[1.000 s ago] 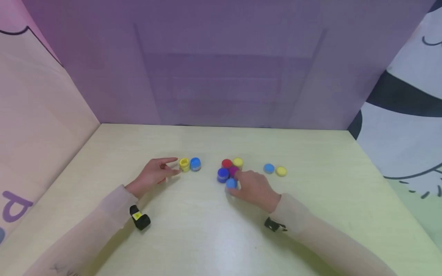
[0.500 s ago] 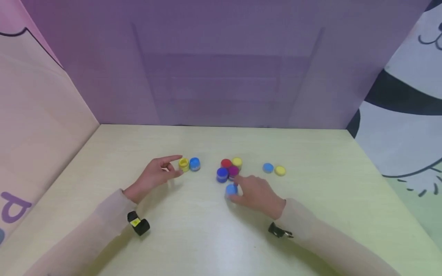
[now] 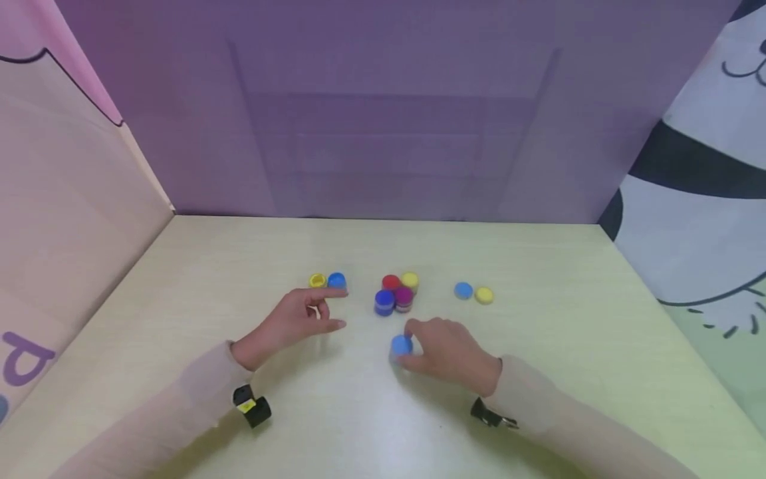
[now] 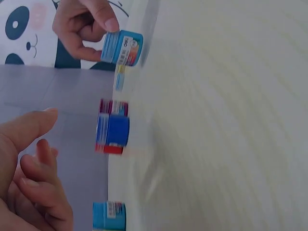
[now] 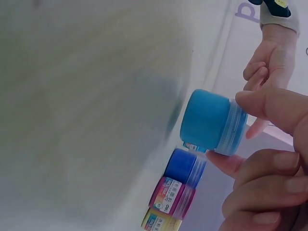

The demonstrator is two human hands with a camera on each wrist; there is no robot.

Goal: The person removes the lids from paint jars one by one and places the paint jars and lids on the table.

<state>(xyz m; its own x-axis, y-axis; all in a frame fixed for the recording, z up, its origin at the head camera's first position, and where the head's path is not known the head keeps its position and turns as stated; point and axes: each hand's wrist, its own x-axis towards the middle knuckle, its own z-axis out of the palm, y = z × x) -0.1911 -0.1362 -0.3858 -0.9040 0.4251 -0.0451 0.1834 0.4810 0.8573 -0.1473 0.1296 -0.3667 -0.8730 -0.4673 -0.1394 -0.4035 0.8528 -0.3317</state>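
Note:
My right hand (image 3: 451, 351) pinches a small light blue paint jar (image 5: 204, 120) by its clear lid, between thumb and forefinger, close over the table. In the left wrist view this paint jar (image 4: 129, 49) shows a printed label. My left hand (image 3: 292, 327) holds nothing; its thumb and forefinger are stretched out and apart. Just beyond it stand an uncapped yellow jar (image 3: 317, 280) and an uncapped blue jar (image 3: 337, 280), both partly hidden by the hand. A cluster of lidded jars stands behind the held one: dark blue (image 3: 384, 303), purple (image 3: 403, 299), red (image 3: 391, 283) and yellow (image 3: 409, 281).
On the pale table (image 3: 335, 412), a blue lid (image 3: 463, 291) and a yellow lid (image 3: 484, 295) lie flat, right of the cluster. A purple panel (image 3: 383, 153) closes off the back. Printed side walls flank the table, with a panda drawing (image 3: 700, 233) on the right.
My right hand has drawn the light blue jar away from the cluster, toward me. My left hand has left the yellow jar's side and moved right and nearer, toward the middle.

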